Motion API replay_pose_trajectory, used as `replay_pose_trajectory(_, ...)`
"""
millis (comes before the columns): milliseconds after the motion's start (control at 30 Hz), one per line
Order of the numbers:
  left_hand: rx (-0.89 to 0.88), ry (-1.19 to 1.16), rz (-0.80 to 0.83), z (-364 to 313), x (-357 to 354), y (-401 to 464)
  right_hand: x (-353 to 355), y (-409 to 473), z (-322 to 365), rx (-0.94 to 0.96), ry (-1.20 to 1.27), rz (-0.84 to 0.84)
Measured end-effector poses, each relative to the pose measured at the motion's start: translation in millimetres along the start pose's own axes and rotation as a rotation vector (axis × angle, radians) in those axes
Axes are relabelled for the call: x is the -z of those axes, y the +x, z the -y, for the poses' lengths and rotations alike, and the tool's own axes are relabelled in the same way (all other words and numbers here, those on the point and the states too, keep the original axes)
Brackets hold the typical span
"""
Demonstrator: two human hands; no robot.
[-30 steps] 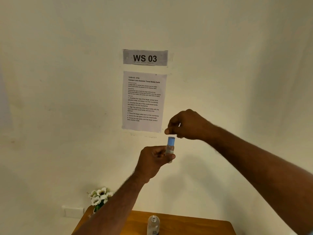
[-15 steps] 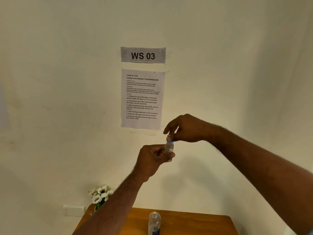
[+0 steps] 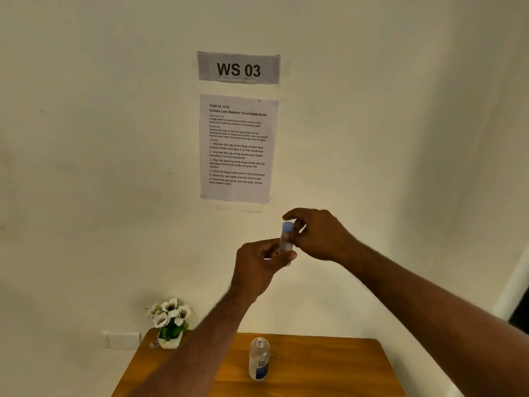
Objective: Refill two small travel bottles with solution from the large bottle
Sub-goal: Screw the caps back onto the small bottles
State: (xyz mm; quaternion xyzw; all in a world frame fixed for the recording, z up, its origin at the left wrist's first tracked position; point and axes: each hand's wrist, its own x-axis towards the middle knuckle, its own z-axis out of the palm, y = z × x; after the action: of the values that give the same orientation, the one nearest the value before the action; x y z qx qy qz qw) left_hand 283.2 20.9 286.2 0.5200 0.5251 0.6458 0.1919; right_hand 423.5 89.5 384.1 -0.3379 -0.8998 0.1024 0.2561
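Both hands raised: left hand (image 3: 259,263) grips travel bottle (image 3: 286,244); right hand (image 3: 320,234) fingers pinch its blue cap (image 3: 287,226).

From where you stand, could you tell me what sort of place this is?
Probably a numbered workstation for recorded tasks: a "WS 03" sign and a printed instruction sheet are taped to a bare wall above a small wooden table.

Wooden table (image 3: 329,365) with upright large bottle (image 3: 259,359), small flowerpot (image 3: 169,340)
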Motion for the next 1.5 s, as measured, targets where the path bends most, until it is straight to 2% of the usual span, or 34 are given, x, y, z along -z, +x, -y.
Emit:
replay_pose_trajectory(167, -0.033, 0.015, 0.071, 17.1, 1.6, -12.0, -42.4, -28.3, -17.2, -0.149, 0.242, -0.016)
replay_pose_trajectory(300, 0.020, 0.038, 0.171, 40.9, -3.9, -26.7, -72.4, -53.7, -28.3, -0.257, 0.277, -0.038)
replay_pose_trajectory(400, 0.125, 0.092, 0.269, 70.4, -13.1, -40.5, -96.5, -73.2, -44.6, -0.344, 0.267, -0.076)
replay_pose_trajectory(500, 0.178, 0.375, 0.383, 102.1, -27.9, -55.3, -118.4, -91.2, -72.9, -0.463, 0.240, -0.096)
replay_pose_trajectory(633, 0.031, 0.745, 0.488, 142.5, -54.1, -60.8, -142.6, -106.5, -124.3, -0.586, 0.224, -0.085)
replay_pose_trajectory(767, -0.030, 0.905, 0.526, 183.8, -91.9, -57.0, -169.7, -114.3, -187.0, -0.665, 0.183, -0.050)
replay_pose_trajectory(900, -0.054, 1.013, 0.483, 224.0, -130.6, -51.6, -205.1, -120.4, -256.9, -0.762, 0.193, -0.021)
replay_pose_trajectory(1133, 0.115, 1.067, 0.508, 285.9, -178.5, -49.9, -275.0, -119.0, -362.2, -0.875, 0.237, 0.045)
replay_pose_trajectory(1333, 0.186, 1.114, 0.534, 324.0, -192.3, -49.8, -313.7, -109.6, -411.3, -0.907, 0.261, 0.078)
replay_pose_trajectory(1500, 0.214, 1.131, 0.543, 339.3, -192.0, -54.4, -329.6, -112.5, -425.3, -0.895, 0.258, 0.106)
